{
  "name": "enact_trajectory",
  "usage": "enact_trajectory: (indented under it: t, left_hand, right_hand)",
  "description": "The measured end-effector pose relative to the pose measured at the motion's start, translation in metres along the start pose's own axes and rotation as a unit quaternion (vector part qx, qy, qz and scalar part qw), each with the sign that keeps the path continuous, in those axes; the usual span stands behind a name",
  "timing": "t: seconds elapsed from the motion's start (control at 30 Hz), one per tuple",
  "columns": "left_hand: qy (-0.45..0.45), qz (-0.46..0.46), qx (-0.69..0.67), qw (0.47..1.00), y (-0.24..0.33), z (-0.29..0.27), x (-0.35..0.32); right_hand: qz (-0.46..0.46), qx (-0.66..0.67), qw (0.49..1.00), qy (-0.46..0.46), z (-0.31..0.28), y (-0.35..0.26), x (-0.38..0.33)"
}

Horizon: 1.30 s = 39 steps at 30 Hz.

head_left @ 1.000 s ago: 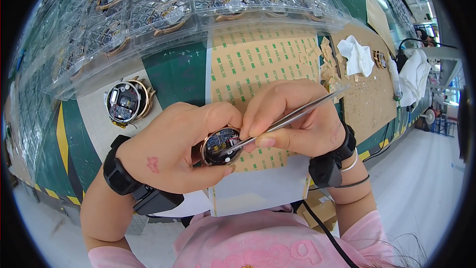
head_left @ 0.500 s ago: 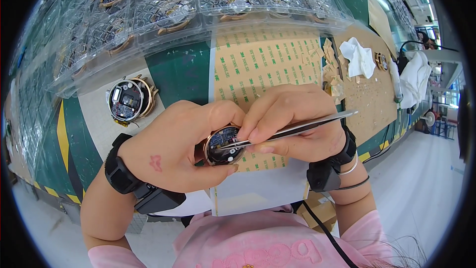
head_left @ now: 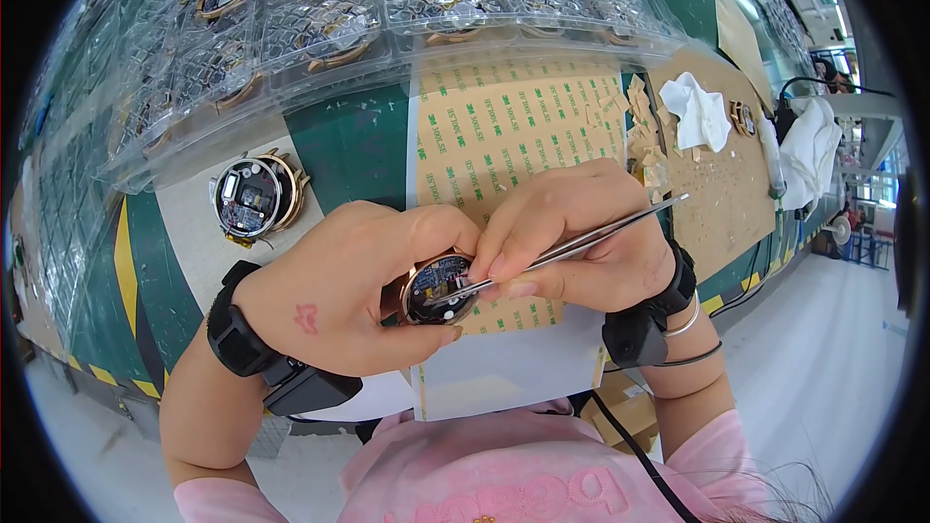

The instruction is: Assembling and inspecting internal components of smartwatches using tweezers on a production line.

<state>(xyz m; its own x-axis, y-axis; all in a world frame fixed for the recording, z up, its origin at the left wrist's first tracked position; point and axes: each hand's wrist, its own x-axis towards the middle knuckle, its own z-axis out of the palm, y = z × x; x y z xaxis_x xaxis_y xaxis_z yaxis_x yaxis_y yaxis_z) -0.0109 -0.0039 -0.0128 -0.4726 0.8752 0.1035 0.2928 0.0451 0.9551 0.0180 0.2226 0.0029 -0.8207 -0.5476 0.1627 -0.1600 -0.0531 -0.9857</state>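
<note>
Between the thumb and fingers of my left hand [head_left: 363, 286] is a round watch case [head_left: 439, 289] with a gold-coloured rim, tilted so its dark circuit board shows. My right hand [head_left: 572, 237] pinches a pair of slim metal tweezers [head_left: 591, 238], their back end pointing up to the right. The tweezer tips reach onto the board inside the case; whether they grip a small part there I cannot tell. Under both hands lies a tan adhesive sheet [head_left: 484, 140] with green print, on white paper [head_left: 509, 368].
Another opened watch case [head_left: 257, 196] lies on a grey pad at the left. Clear plastic trays [head_left: 339, 63] of watch parts fill the back. A brown board [head_left: 722, 189] at the right bears a crumpled white tissue [head_left: 697, 111], scraps of tan backing and a small gold-coloured part.
The tweezers have turned slightly; their back end sits a little lower and their tips have shifted across the board. My left hand keeps the watch case nearly in place.
</note>
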Motion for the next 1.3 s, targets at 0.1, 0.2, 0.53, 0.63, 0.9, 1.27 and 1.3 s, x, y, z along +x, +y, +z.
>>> enact_trajectory:
  t: [0.1,0.2,0.53,0.63,0.9,1.27,1.3]
  left_hand:
    - [-0.001,-0.011,-0.004,1.0,0.002,-0.001,0.0]
    - [0.005,-0.028,-0.014,1.0,0.004,-0.001,-0.001]
    - [0.01,-0.097,-0.016,0.995,0.012,-0.002,-0.001]
    - [0.016,-0.09,-0.015,0.996,0.014,0.0,0.0]
    - [0.025,-0.066,-0.019,0.997,0.014,0.0,0.001]
    - [0.039,-0.02,-0.013,0.999,0.007,0.0,-0.006]
    - [0.034,-0.009,-0.037,0.999,0.009,-0.001,-0.005]
  right_hand:
    - [0.011,0.023,1.0,0.006,0.001,-0.001,0.0]
    - [0.006,0.006,1.0,0.02,0.002,-0.003,0.0]
    - [-0.141,-0.211,0.966,0.042,0.009,-0.008,-0.007]
    - [-0.123,-0.326,0.936,0.052,0.028,-0.011,-0.005]
    - [-0.231,-0.433,0.871,0.033,0.028,-0.002,-0.002]
    - [-0.214,-0.43,0.877,0.005,0.036,-0.015,0.008]
    - [-0.208,-0.443,0.872,0.007,0.037,-0.02,0.009]
